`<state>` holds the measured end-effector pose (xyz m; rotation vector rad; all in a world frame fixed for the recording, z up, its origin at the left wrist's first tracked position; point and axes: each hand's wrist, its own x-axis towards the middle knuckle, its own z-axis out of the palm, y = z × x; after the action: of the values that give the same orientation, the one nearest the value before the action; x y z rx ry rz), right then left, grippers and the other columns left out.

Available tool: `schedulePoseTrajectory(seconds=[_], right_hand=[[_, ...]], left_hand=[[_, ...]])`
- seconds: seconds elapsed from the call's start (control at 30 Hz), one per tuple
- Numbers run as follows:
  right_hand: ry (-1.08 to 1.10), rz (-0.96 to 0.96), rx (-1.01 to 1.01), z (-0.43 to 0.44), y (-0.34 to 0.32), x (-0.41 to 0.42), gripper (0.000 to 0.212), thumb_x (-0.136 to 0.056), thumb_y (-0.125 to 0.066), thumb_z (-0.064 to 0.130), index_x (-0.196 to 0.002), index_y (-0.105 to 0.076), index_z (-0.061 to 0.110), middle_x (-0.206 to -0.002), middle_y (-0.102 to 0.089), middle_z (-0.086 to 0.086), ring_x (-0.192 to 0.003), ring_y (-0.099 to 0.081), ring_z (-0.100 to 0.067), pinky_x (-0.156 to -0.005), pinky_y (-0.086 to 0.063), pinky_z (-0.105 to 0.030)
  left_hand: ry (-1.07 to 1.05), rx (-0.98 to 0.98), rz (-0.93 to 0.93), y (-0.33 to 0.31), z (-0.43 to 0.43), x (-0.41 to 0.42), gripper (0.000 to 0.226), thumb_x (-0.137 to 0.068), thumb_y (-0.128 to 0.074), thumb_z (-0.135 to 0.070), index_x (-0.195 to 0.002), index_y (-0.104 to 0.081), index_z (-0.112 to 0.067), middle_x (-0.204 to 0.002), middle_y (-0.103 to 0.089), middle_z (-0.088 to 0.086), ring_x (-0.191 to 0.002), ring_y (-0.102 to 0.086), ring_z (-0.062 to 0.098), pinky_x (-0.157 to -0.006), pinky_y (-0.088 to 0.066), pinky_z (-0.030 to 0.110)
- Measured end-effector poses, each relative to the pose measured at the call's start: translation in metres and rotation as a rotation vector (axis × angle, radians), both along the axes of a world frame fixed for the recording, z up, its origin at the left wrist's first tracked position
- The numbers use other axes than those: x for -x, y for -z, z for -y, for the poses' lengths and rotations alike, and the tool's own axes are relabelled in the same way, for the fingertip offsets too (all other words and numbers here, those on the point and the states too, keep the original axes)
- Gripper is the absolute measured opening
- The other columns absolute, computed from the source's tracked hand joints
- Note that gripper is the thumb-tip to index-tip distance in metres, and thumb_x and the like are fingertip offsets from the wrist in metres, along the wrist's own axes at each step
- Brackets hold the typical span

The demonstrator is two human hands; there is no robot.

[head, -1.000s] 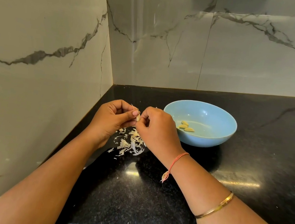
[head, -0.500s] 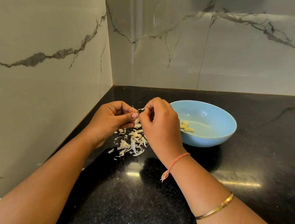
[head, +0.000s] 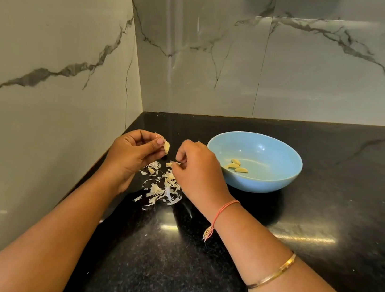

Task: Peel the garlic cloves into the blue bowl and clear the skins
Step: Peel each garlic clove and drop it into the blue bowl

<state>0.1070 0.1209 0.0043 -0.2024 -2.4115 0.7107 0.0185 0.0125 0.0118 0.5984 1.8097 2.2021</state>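
While the head view looks down on both forearms, the left hand (head: 133, 155) pinches a pale, partly skinned garlic clove (head: 166, 146) between its thumb and curled fingers, with the clove protruding just past the fingertips. The right hand (head: 198, 169), its fingers curled narrow, nips a small scrap of papery skin (head: 173, 164) at its fingertips, just right of the clove and apart from it. Beneath both sets of fingertips, a loose heap of whitish garlic skins (head: 163, 188) lies on the polished black stone countertop (head: 194, 269). Just beyond the right knuckles stands the round light-blue bowl (head: 255, 186), with three peeled yellowish cloves (head: 235, 166) on its floor. The right wrist bears a red thread bracelet (head: 224, 208); a thin gold bangle (head: 275, 273) sits further up the forearm. Grey-veined white marble walls (head: 222, 63) meet in a corner beyond the fingers.
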Motion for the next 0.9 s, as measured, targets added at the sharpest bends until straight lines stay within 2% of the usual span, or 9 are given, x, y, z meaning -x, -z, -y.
schedulePoseTrajectory(seconds=[0.13, 0.27, 0.4, 0.53, 0.6, 0.7, 0.77, 0.83, 0.9], right_hand=[[-0.037, -0.087, 0.126, 0.001, 0.0, 0.001, 0.012, -0.09, -0.057, 0.015, -0.1, -0.057, 0.009, -0.09, -0.064, -0.006, -0.078, -0.059, -0.017, -0.066, -0.047, -0.024], [-0.052, -0.145, 0.244, 0.003, 0.001, 0.003, 0.014, -0.088, -0.063, 0.022, -0.095, -0.06, 0.011, -0.082, -0.068, -0.003, -0.072, -0.063, -0.013, -0.064, -0.05, -0.022], [-0.07, -0.217, 0.366, 0.001, 0.003, 0.007, 0.007, -0.086, -0.066, 0.014, -0.09, -0.063, 0.009, -0.079, -0.068, -0.004, -0.071, -0.066, -0.014, -0.067, -0.056, -0.027], [-0.161, -0.252, 0.539, 0.0, 0.002, 0.007, 0.006, -0.085, -0.065, 0.008, -0.091, -0.067, 0.007, -0.077, -0.07, -0.005, -0.067, -0.068, -0.013, -0.068, -0.059, -0.028], [-0.195, -0.257, 0.594, 0.0, 0.0, 0.007, 0.006, -0.085, -0.065, 0.005, -0.09, -0.067, 0.008, -0.076, -0.069, -0.006, -0.066, -0.068, -0.013, -0.069, -0.059, -0.03], [-0.266, -0.259, 0.718, -0.001, -0.003, 0.005, 0.009, -0.084, -0.064, 0.001, -0.091, -0.067, 0.005, -0.075, -0.068, -0.005, -0.066, -0.066, -0.012, -0.07, -0.059, -0.03], [-0.304, -0.25, 0.802, -0.001, -0.005, 0.003, 0.01, -0.085, -0.063, -0.001, -0.092, -0.067, 0.003, -0.074, -0.067, -0.005, -0.065, -0.065, -0.01, -0.068, -0.058, -0.026], [-0.324, -0.24, 0.855, -0.001, -0.006, 0.001, 0.009, -0.085, -0.062, -0.001, -0.092, -0.066, 0.003, -0.074, -0.067, -0.005, -0.065, -0.065, -0.009, -0.067, -0.058, -0.025], [-0.306, -0.238, 0.87, -0.001, -0.005, 0.002, 0.008, -0.086, -0.062, 0.001, -0.092, -0.066, 0.005, -0.074, -0.067, -0.005, -0.065, -0.065, -0.009, -0.068, -0.058, -0.025]], left_hand=[[0.033, -0.002, -0.007, 0.0, 0.001, -0.002, 0.006, -0.084, -0.06, -0.001, -0.085, -0.064, -0.006, -0.076, -0.069, 0.003, -0.069, -0.069, 0.009, -0.064, -0.055, 0.017], [0.092, 0.021, -0.037, 0.002, 0.0, -0.005, 0.006, -0.079, -0.063, -0.008, -0.084, -0.065, -0.007, -0.074, -0.072, 0.001, -0.073, -0.07, 0.01, -0.065, -0.055, 0.018], [0.168, -0.052, 0.124, 0.001, 0.001, -0.003, 0.015, -0.07, -0.064, -0.011, -0.084, -0.065, -0.005, -0.073, -0.07, 0.004, -0.068, -0.068, 0.009, -0.063, -0.056, 0.017], [0.264, -0.164, 0.302, -0.001, 0.003, 0.001, 0.011, -0.069, -0.062, -0.007, -0.078, -0.068, -0.004, -0.07, -0.068, 0.007, -0.062, -0.066, 0.009, -0.059, -0.055, 0.016], [0.315, -0.196, 0.343, -0.002, 0.004, 0.002, 0.01, -0.064, -0.073, -0.008, -0.073, -0.071, -0.005, -0.071, -0.069, 0.008, -0.062, -0.067, 0.01, -0.058, -0.055, 0.016], [0.398, -0.227, 0.357, 0.0, 0.007, 0.006, 0.046, -0.034, -0.095, -0.011, -0.074, -0.074, -0.004, -0.076, -0.07, 0.01, -0.066, -0.068, 0.012, -0.058, -0.056, 0.018], [0.409, -0.236, 0.357, 0.001, 0.008, 0.008, 0.054, -0.026, -0.097, -0.013, -0.074, -0.074, -0.004, -0.076, -0.07, 0.01, -0.067, -0.068, 0.011, -0.058, -0.056, 0.018], [0.393, -0.233, 0.362, 0.0, 0.007, 0.007, 0.047, -0.033, -0.095, -0.012, -0.074, -0.074, -0.005, -0.076, -0.07, 0.01, -0.067, -0.068, 0.011, -0.058, -0.056, 0.018], [0.342, -0.21, 0.341, 0.0, 0.004, 0.003, 0.022, -0.056, -0.083, -0.01, -0.075, -0.074, -0.006, -0.074, -0.069, 0.009, -0.065, -0.067, 0.01, -0.059, -0.056, 0.017]])
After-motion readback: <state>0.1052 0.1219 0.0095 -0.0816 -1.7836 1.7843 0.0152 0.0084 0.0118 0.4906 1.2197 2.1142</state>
